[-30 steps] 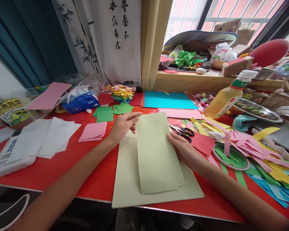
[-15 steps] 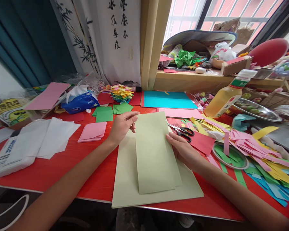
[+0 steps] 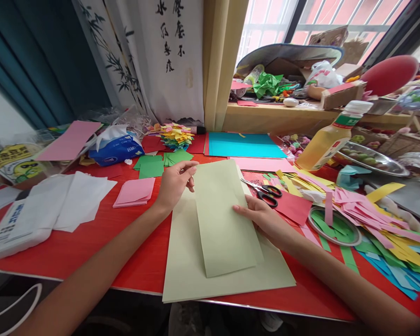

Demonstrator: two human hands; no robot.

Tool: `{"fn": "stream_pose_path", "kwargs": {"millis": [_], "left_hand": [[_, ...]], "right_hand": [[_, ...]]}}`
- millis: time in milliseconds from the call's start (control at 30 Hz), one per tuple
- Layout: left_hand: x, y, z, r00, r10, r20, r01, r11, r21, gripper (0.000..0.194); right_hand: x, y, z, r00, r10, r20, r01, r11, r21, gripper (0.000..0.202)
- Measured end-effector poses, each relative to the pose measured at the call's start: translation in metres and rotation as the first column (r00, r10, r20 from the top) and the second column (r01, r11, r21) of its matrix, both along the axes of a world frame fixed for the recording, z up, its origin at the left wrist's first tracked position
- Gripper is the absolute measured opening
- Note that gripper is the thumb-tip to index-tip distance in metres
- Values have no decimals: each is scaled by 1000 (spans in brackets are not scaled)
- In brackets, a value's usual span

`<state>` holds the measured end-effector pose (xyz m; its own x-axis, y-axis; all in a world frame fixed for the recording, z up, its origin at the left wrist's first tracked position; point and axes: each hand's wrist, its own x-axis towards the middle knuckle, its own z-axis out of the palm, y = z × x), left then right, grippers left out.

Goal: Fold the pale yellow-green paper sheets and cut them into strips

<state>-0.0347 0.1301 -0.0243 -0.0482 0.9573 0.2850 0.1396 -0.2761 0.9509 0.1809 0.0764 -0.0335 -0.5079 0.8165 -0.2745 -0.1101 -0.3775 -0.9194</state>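
A pale green paper piece (image 3: 226, 228), long and narrow, is held up between my two hands. My left hand (image 3: 177, 183) pinches its top left corner between thumb and fingers. On the right edge my right hand (image 3: 262, 212) grips it, thumb on the front, fingers behind. Beneath lie larger pale green sheets (image 3: 185, 273), flat on the red table at its front edge. Just beyond my right hand rest scissors (image 3: 266, 193) with black handles, beside a red paper square (image 3: 294, 207).
Pink squares (image 3: 134, 192) and green squares (image 3: 151, 166) lie left. Blue sheets (image 3: 247, 145) are at the back. Paper strips (image 3: 367, 210) and a tape roll (image 3: 335, 227) crowd the right, near a tilted-looking bottle (image 3: 322, 144). A tissue pack (image 3: 117, 148) stands back left.
My right thumb has moved left, further onto the front of the pale green paper piece. Its lower end has risen slightly. My left hand has shifted slightly left.
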Motion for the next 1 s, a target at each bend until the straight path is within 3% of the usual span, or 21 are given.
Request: {"fn": "stream_pose_path", "kwargs": {"millis": [300, 1000], "left_hand": [[1, -2, 1, 1000, -18, -17, 18, 999, 27, 27], [2, -3, 2, 999, -19, 28, 18, 998, 52, 23]], "right_hand": [[1, 2, -7, 1000, -18, 0, 18, 1000, 22, 36], [0, 2, -5, 1000, -24, 9, 23, 999, 41, 36]]}}
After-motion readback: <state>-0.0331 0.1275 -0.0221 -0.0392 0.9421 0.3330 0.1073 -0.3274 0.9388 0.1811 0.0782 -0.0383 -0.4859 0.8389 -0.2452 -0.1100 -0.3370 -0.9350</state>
